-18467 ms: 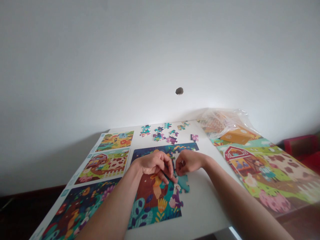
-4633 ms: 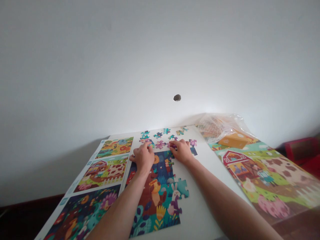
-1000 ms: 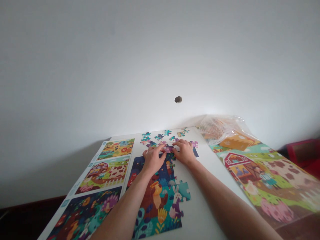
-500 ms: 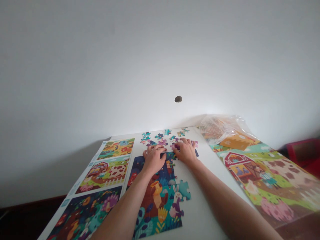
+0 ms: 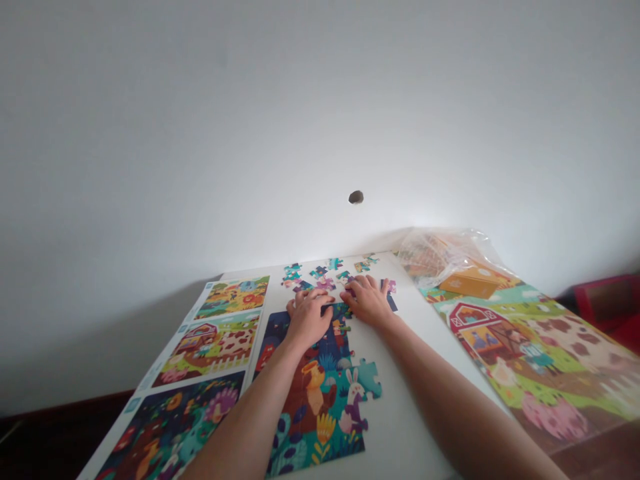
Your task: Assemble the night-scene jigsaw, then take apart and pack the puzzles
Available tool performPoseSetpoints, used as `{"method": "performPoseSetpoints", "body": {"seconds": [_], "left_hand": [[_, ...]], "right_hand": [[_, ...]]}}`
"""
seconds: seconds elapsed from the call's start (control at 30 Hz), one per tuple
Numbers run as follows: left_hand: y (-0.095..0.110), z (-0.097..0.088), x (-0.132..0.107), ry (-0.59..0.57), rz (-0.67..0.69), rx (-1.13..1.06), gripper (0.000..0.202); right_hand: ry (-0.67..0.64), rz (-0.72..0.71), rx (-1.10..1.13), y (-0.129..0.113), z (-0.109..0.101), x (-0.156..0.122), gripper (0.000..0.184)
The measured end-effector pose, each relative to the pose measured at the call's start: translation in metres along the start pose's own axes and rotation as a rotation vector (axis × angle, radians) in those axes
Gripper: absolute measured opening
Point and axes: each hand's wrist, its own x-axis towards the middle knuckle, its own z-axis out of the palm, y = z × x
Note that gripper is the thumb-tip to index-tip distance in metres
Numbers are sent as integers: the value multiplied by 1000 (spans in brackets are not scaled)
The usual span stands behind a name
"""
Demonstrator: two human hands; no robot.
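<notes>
A partly joined jigsaw puzzle [image 5: 317,393] lies on the white table, showing a brown bear, a jar and a white rabbit on dark blue and teal. My left hand [image 5: 309,317] rests on its upper edge, palm down, with the fingers spread. Beside it, my right hand [image 5: 371,303] is palm down at the puzzle's top right corner. Its fingers are bent but apart, over purple pieces that they partly cover; a firm grip on any piece does not show. Loose puzzle pieces [image 5: 319,272] lie just beyond both hands.
A picture sheet [image 5: 215,343] with three scenes lies along the left. On the right is a large farm puzzle [image 5: 540,353], with an orange box [image 5: 470,282] and a clear plastic bag [image 5: 425,257] at its far end. The wall [image 5: 300,133] stands behind the table.
My right hand has shifted slightly left, its little finger now sticking out over the pieces on its right. My left hand has stayed in nearly the same place.
</notes>
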Motion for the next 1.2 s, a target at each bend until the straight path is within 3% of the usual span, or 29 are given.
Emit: {"method": "performPoseSetpoints", "body": {"seconds": [0.7, 0.93, 1.2], "left_hand": [[2, -1, -1, -18, 15, 19, 26], [3, -2, -1, -65, 16, 29, 35], [3, -2, 0, -76, 13, 23, 36]], "right_hand": [[-85, -41, -46, -3, -5, 0, 45], [-91, -53, 60, -5, -5, 2, 41], [-75, 35, 272, -4, -4, 7, 41]]}}
